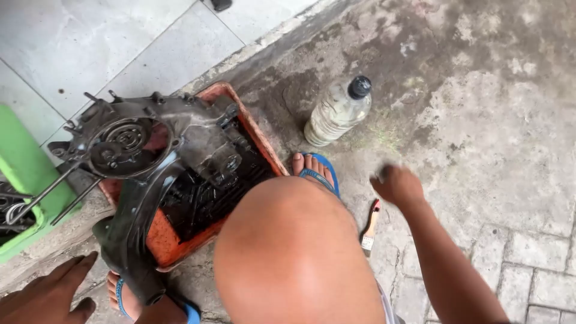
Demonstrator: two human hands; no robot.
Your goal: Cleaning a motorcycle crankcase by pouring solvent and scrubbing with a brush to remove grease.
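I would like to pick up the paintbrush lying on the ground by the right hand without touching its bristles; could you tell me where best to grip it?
Grip the paintbrush by its pale wooden handle, the end pointing away from the person, just under the right hand. Come down from above, fingers across the handle: it lies flat on the concrete, bristles toward the person, beside the knee.

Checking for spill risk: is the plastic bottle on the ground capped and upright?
Yes, capped and upright. The plastic bottle stands on its base on the concrete ground, with a dark cap on its neck.
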